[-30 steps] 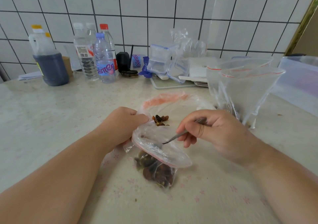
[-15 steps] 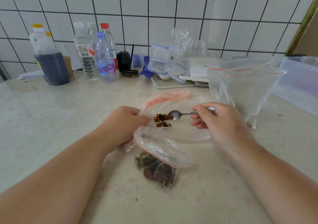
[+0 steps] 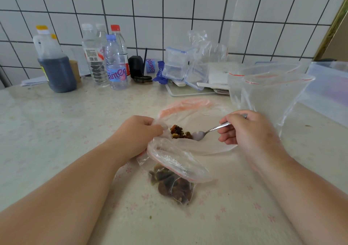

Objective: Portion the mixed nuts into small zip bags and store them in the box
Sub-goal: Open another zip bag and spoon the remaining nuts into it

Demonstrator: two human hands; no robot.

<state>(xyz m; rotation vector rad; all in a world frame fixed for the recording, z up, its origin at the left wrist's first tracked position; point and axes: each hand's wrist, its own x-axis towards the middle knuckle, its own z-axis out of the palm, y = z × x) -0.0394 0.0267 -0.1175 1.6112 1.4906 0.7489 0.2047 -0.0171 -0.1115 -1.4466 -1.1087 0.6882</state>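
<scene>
At the centre of the frame the left hand [image 3: 140,133] pinches the rim of a small clear zip bag with a red seal strip [image 3: 177,167], which lies on the pale floral-patterned counter [image 3: 56,131] and holds dark mixed nuts in its lower end. Just right of centre the right hand [image 3: 248,131] grips a metal spoon [image 3: 205,132], its bowl touching a small heap of brown mixed nuts [image 3: 179,131] inside a larger clear plastic bag with a pinkish rim [image 3: 195,109] lying open behind. A translucent plastic box [image 3: 331,86] sits at the right edge.
</scene>
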